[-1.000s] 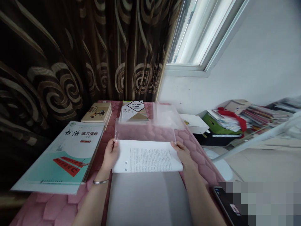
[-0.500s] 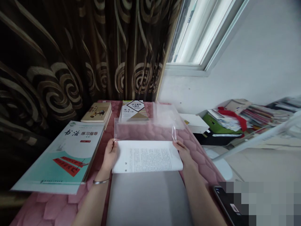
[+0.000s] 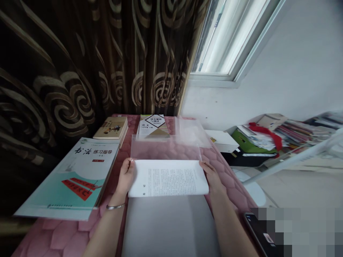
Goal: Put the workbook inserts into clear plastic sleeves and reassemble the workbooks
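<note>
A white printed page (image 3: 171,178) with columns of small characters lies across the middle, curved over a smooth grey sheet (image 3: 168,225). Beyond its far edge extends a clear plastic cover (image 3: 166,148). My left hand (image 3: 126,175) is closed on the page's far left corner, where the plastic meets it; a metal bangle circles that wrist. At the far right corner, my right hand (image 3: 211,175) has its fingers pressed together on the edge of the page and cover. The thumbs are partly hidden.
Left on the pink quilted surface (image 3: 63,232) lie a green and white book (image 3: 93,164) and brown books (image 3: 111,128). Farther back are another book (image 3: 152,125) and clear plastic sheets (image 3: 190,132). A phone (image 3: 261,232) is at the right edge, beside a lamp base (image 3: 252,191).
My right hand has shifted slightly right along the page's corner, and the upright plastic edge near it has flattened. My left hand stays where it was.
</note>
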`<move>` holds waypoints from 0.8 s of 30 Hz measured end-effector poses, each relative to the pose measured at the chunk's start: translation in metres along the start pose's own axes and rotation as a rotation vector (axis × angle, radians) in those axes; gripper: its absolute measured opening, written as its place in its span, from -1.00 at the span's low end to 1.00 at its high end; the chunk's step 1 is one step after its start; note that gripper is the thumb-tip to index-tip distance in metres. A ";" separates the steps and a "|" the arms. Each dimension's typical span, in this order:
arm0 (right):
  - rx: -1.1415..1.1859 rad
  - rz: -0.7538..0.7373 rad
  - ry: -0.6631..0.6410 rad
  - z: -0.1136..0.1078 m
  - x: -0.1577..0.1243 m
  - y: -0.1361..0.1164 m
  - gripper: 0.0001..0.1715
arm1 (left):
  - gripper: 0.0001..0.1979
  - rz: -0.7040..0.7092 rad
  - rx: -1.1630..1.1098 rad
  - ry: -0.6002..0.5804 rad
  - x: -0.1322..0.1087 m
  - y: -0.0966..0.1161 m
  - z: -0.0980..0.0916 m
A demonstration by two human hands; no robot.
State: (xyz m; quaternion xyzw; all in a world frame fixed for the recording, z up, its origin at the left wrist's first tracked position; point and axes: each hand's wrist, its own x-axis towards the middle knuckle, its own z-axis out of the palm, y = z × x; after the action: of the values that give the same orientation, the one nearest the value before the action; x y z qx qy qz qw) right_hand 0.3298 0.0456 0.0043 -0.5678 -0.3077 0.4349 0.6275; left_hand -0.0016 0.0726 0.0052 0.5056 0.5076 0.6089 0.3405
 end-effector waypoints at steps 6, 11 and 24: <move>0.011 -0.003 0.019 0.000 0.001 0.002 -0.56 | -0.74 -0.014 0.035 0.020 0.000 -0.003 -0.001; -0.057 -0.039 0.000 -0.002 0.004 0.005 -0.53 | -0.69 -0.077 0.052 0.018 0.001 0.001 0.001; -0.061 0.015 -0.072 -0.006 0.003 -0.001 -0.53 | -0.70 -0.136 -0.013 -0.035 0.002 0.006 0.000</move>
State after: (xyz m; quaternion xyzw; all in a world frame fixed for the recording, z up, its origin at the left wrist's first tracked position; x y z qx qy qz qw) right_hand 0.3360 0.0454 0.0042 -0.5729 -0.3390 0.4500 0.5953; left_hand -0.0020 0.0728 0.0115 0.4781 0.5308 0.5789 0.3930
